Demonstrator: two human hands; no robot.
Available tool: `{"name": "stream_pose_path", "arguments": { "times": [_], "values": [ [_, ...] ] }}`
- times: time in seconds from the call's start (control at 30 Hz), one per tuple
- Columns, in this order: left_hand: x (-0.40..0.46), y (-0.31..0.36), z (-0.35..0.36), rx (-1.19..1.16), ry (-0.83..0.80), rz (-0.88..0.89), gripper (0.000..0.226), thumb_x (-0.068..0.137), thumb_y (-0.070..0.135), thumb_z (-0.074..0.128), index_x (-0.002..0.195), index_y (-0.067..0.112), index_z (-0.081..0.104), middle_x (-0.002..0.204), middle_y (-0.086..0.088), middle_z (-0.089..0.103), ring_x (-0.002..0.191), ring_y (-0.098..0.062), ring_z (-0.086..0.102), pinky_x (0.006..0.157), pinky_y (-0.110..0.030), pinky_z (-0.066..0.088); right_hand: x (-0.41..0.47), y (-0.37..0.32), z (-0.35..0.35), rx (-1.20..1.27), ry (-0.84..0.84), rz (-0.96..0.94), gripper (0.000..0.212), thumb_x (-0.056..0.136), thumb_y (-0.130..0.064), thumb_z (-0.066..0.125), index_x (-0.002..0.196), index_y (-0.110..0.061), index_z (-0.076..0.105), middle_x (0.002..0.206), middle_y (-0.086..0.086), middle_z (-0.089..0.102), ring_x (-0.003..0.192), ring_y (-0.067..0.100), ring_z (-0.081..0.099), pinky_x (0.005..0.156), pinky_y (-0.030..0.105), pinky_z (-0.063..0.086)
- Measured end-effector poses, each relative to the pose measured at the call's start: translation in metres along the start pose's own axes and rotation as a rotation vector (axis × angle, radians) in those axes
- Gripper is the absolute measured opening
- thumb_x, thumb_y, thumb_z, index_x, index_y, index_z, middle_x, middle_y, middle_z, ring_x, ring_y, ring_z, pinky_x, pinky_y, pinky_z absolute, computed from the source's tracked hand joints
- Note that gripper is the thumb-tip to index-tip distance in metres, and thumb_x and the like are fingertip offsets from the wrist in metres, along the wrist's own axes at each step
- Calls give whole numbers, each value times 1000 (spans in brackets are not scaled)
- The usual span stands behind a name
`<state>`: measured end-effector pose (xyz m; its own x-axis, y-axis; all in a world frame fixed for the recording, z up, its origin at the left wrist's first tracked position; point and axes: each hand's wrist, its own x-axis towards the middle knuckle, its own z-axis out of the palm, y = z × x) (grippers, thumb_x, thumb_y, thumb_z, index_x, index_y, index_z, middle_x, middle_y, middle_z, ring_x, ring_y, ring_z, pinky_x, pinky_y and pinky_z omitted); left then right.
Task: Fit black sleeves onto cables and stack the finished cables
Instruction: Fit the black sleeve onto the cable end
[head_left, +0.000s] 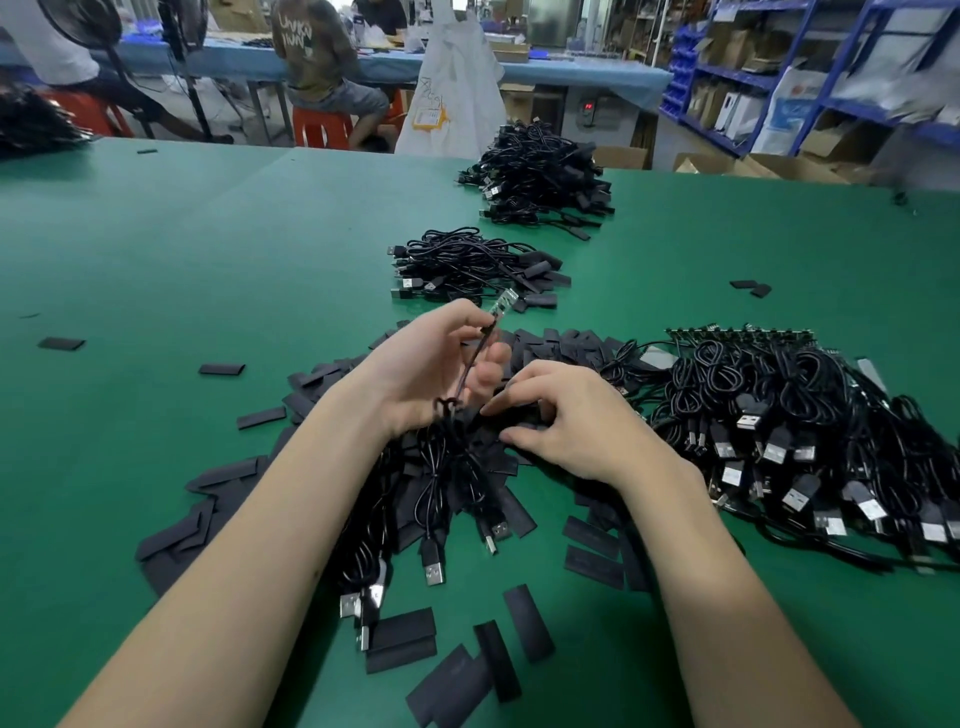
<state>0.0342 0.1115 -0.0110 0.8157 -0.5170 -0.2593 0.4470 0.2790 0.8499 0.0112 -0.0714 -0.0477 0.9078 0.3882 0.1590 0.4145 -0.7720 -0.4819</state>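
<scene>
Cable: light, limp, pinched near bare end in left hand fingers, above sleeve pile on counter. Right hand fingers curled, picking sleeve. Sleeve thin, floppy; best gripped by edges.

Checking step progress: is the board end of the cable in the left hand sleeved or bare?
Bare. The left hand grips the cable, and its clear board end has no black cover. The right hand rests on the loose sleeves.
</scene>
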Motion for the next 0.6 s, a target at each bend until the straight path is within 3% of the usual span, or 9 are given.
{"name": "stream_pose_path", "arguments": {
  "times": [0.1,0.17,0.33,0.47,0.6],
  "values": [
    [0,-1,-2,62,16,-59,15,97,23,47,85,14,44,65,4,47,40,-4,35,36,-13,30,0,1,1,-25,26,-9,20,81,-38,81,98,-46,76,101,-22,63,76,-15,49,66,16,35],
    [1,-1,-3,168,66,-59,16,100,21,45,88,12,47,67,2,46,38,-5,32,33,-14,25,0,1,0,-23,50,-17,17,80,-37,83,96,-41,78,96,-19,65,73,-10,51,65,19,38],
    [2,-2,-7,676,266,59,27,103,31,50,101,10,68,67,3,60,43,-9,42,36,-16,26,-2,4,-2,74,122,41,11,79,-25,77,80,-34,72,68,-23,62,60,6,54,67,25,50],
    [2,-2,-10,740,302,91,33,105,41,48,109,18,71,78,6,63,47,-5,46,39,-16,28,-2,5,-5,93,116,79,16,80,-20,72,78,-31,61,64,-10,62,58,9,58,65,24,52],
    [3,-4,-10,784,296,97,33,105,41,45,112,20,69,85,6,62,48,-4,45,40,-15,30,0,8,-7,81,104,129,20,77,-30,85,72,-32,66,61,-8,63,57,4,58,59,11,45]
  ]
}}
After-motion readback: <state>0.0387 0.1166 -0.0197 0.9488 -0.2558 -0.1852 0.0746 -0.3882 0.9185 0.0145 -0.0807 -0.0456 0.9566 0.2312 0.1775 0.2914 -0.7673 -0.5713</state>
